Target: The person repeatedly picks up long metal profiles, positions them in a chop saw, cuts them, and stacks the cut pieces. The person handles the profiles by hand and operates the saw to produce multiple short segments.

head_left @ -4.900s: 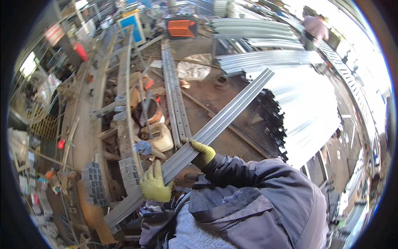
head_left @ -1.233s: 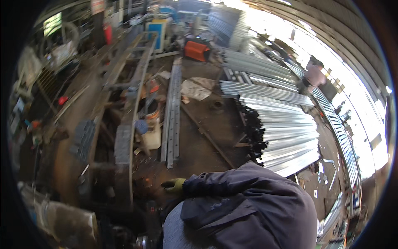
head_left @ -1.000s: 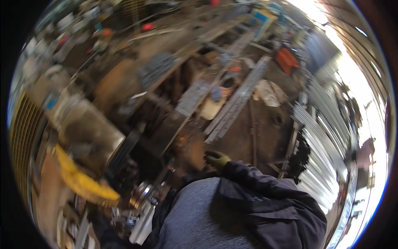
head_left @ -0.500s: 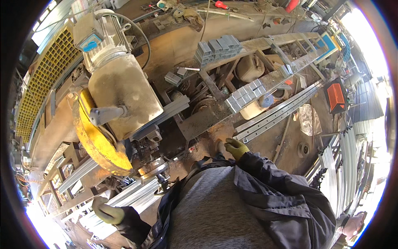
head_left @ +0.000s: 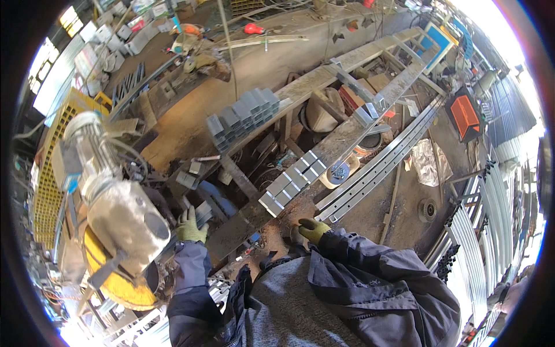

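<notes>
My left hand, in a yellow-green glove, reaches beside the saw with its fingers stretched out and apart. A short piece of grey square metal tube lies right at its fingers; whether they touch it is hard to make out. In front of my body, my gloved right hand hangs with loosely bent fingers and nothing visible in it. Just beyond it, a row of cut square tube pieces lies on the metal bench beam. The cut-off saw with its yellow guard stands at the left.
A stack of square tube pieces sits on the far beam. Small offcuts lie near the saw. Long perforated channels rest on the right, past a plastic container of small parts. An orange-and-black box stands farther right.
My left hand has moved from the lower left, below the saw, forward to the short tube piece. The view has turned, shifting the saw left. My right hand stays near my body.
</notes>
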`<state>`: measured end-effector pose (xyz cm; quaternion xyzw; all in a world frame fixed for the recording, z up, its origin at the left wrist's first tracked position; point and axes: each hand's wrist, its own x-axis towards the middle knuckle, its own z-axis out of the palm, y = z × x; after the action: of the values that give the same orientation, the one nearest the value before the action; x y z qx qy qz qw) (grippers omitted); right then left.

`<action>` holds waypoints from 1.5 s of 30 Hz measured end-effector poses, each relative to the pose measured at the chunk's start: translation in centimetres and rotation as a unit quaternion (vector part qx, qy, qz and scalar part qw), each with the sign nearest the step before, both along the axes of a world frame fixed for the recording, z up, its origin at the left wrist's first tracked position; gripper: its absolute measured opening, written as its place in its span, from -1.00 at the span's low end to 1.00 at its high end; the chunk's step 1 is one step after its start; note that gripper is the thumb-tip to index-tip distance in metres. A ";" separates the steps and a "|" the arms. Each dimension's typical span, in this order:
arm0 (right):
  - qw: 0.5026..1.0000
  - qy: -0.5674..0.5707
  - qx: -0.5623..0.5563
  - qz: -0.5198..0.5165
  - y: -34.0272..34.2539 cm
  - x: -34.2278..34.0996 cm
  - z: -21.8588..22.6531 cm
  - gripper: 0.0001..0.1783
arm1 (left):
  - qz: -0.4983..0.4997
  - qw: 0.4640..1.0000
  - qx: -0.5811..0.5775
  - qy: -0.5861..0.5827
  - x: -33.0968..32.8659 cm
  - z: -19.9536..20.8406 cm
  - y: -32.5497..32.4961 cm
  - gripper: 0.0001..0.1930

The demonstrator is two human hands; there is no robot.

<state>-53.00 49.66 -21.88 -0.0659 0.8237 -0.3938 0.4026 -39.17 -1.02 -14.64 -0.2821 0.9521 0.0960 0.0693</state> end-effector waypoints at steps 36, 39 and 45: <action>0.867 0.497 0.015 -0.033 9.9 -25.3 1.2 -0.14 | -0.330 0.928 0.068 0.157 -31.0 -3.9 15.3 0.03; 0.860 0.510 0.017 -0.025 9.9 -25.4 1.3 -0.16 | -0.342 0.921 0.096 0.161 -37.5 -3.5 19.6 0.00; 0.849 0.527 0.018 -0.030 10.0 -25.4 1.3 -0.14 | -0.385 0.903 0.055 0.182 -48.4 -4.6 26.2 0.07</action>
<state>-78.44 59.68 -20.57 -0.2316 0.9209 -0.2965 -0.1021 -87.60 25.22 -19.21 0.1330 0.9757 0.1642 -0.0582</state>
